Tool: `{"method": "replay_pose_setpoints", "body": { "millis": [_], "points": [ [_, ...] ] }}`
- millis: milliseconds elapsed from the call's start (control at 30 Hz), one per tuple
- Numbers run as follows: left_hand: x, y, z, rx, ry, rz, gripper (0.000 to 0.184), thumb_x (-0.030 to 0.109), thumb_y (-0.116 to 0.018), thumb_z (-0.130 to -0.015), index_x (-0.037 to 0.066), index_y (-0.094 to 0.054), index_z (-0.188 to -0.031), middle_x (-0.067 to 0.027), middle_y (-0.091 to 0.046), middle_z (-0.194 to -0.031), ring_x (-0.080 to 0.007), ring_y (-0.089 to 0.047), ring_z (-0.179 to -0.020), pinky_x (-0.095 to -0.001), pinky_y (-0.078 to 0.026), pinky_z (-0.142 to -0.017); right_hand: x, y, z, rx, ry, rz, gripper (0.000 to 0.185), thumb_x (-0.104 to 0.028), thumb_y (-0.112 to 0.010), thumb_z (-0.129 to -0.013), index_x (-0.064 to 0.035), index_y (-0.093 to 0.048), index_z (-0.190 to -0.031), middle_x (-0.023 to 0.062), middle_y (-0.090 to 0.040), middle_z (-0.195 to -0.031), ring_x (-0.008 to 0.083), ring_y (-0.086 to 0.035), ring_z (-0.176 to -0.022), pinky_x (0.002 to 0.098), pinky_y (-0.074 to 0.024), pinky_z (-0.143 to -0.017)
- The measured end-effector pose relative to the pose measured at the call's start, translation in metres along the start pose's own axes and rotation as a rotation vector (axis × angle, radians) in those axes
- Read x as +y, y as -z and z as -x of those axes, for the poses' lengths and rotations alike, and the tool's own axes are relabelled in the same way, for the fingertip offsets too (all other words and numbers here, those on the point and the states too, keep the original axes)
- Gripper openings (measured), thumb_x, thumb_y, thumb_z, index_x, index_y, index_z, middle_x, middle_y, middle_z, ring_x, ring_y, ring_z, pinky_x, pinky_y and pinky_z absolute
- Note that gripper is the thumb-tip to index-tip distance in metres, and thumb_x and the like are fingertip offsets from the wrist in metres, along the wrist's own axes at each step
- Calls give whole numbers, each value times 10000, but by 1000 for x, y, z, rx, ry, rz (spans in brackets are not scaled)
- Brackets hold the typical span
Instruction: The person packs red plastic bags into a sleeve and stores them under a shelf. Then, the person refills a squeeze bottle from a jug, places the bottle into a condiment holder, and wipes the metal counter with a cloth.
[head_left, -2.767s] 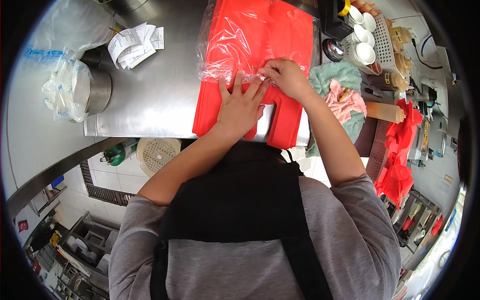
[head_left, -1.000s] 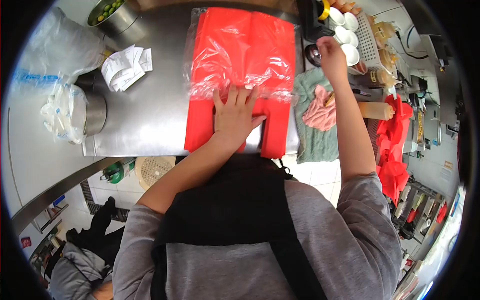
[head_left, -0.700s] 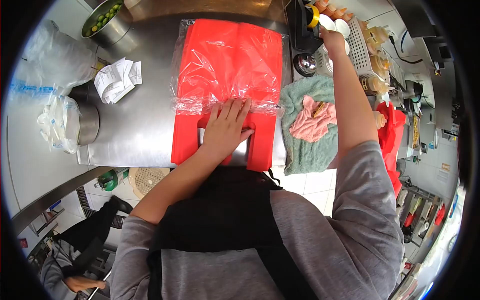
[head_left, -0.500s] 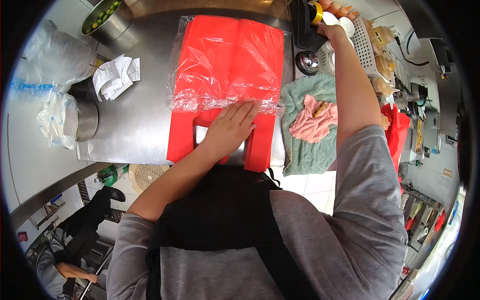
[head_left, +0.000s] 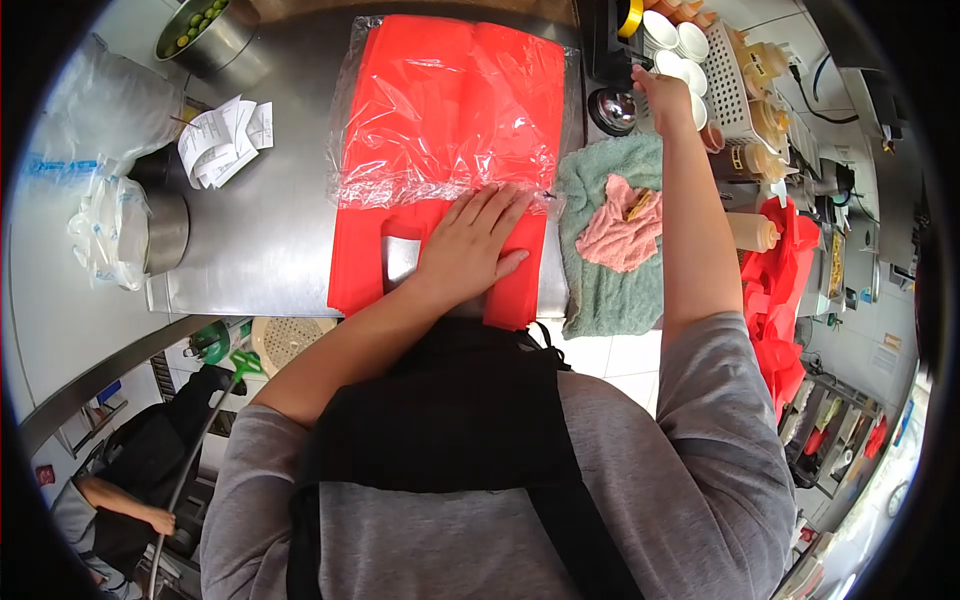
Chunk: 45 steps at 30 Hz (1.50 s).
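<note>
A stack of red bags (head_left: 460,90) lies flat on the steel worktop (head_left: 260,240), its upper part inside a clear plastic wrapper (head_left: 400,190) and its cut-out handles bare at the near edge. The left hand (head_left: 470,245) rests palm down on the handles and the wrapper's crinkled edge, its fingers (head_left: 487,212) extended and released, clenching nothing. The right hand (head_left: 668,105) is raised beside the black dispenser (head_left: 604,50) with its yellow roll (head_left: 630,17), near the metal bell (head_left: 612,112) and the white cups (head_left: 690,40); its fingers are bent together, but whether they grasp anything I cannot tell. A pink cloth (head_left: 608,240) lies on a green cloth (head_left: 612,300) to the right of the bags. At left, printed paper slips (head_left: 222,145) carry lines too small to read, and blue lettering marks a clear plastic bag (head_left: 110,110), also illegible. Labels on the sauce bottles (head_left: 765,62) by the perforated white basket (head_left: 728,90) cannot be made out. At lower left, a co-worker's hand (head_left: 160,521) grips a pole (head_left: 183,480) with a green head.
</note>
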<state>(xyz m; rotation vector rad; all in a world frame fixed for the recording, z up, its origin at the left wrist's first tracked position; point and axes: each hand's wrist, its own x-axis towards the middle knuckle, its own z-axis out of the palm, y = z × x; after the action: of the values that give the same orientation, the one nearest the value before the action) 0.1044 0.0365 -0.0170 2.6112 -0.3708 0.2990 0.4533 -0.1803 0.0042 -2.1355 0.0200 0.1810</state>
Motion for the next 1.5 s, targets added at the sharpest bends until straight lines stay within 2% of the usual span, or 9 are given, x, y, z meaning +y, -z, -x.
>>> {"method": "replay_pose_setpoints", "body": {
  "millis": [300,400,467,567,700,967,1200,1367,1500],
  "points": [
    [-4,-2,6,55,-15,-14,648,385,-621,-881,51,-442,-1406,-147,-442,-1444,-313,-425,-1329,-447,-338,-1109,-28,-3,20,316,198,1020,345,-462,-672,-855,-132,-761,-895,135,-726,-890,332,-694,-882,397,-525,-726],
    [-3,2,6,66,9,-25,627,378,-616,-887,66,-451,-1405,-139,-446,-1438,-307,-429,-1323,-443,-336,-1104,-26,3,36,246,185,925,317,-400,-675,-879,-97,-748,-934,109,-735,-915,273,-694,-876,372,-519,-749],
    [-4,4,5,105,14,25,576,353,-607,-898,71,-474,-1383,-134,-488,-1394,-304,-460,-1289,-444,-332,-1099,-51,-5,78,-89,189,208,271,-314,-674,-910,-56,-725,-977,46,-725,-922,160,-661,-856,310,-503,-779],
    [-10,0,0,166,23,103,496,277,-625,-894,58,-512,-1324,-141,-550,-1301,-313,-514,-1210,-448,-377,-1055,-96,-35,180,-653,128,-173,200,-242,-665,-936,-56,-694,-1005,-19,-674,-883,64,-572,-808,236,-472,-780],
    [-19,-10,-6,227,80,186,400,186,-630,-891,45,-542,-1255,-145,-593,-1180,-323,-563,-1090,-425,-437,-972,-71,-67,227,-787,171,61,176,-198,-656,-936,-23,-668,-932,32,-669,-808,119,-587,-741,277,-475,-709],
    [-33,-15,-22,310,158,303,104,104,-682,-833,28,-646,-893,-108,-584,-878,-311,-572,-852,-419,-485,-785,-61,-69,205,-733,624,478,120,-113,-659,-856,-2,-616,-862,182,-621,-792,354,-598,-745,399,-485,-680],
    [-36,-19,-28,303,147,233,67,78,-672,-829,29,-642,-864,-112,-583,-870,-313,-577,-848,-414,-489,-782,-68,-81,186,-870,753,721,162,-124,-695,-811,11,-610,-841,184,-623,-830,358,-607,-776,417,-482,-690],
    [-37,-20,-27,247,159,175,64,87,-659,-839,39,-632,-872,-109,-597,-891,-304,-578,-872,-407,-479,-811,-69,-98,174,-796,809,1186,314,-209,-747,-778,11,-641,-974,200,-660,-871,372,-657,-884,439,-528,-756],
    [-39,-22,-26,254,142,117,85,107,-656,-842,54,-626,-901,-104,-600,-889,-297,-579,-880,-407,-475,-813,-70,-90,150,-698,906,1032,430,-239,-788,-741,13,-583,-1024,212,-659,-872,388,-656,-864,443,-519,-728]
  ]
}}
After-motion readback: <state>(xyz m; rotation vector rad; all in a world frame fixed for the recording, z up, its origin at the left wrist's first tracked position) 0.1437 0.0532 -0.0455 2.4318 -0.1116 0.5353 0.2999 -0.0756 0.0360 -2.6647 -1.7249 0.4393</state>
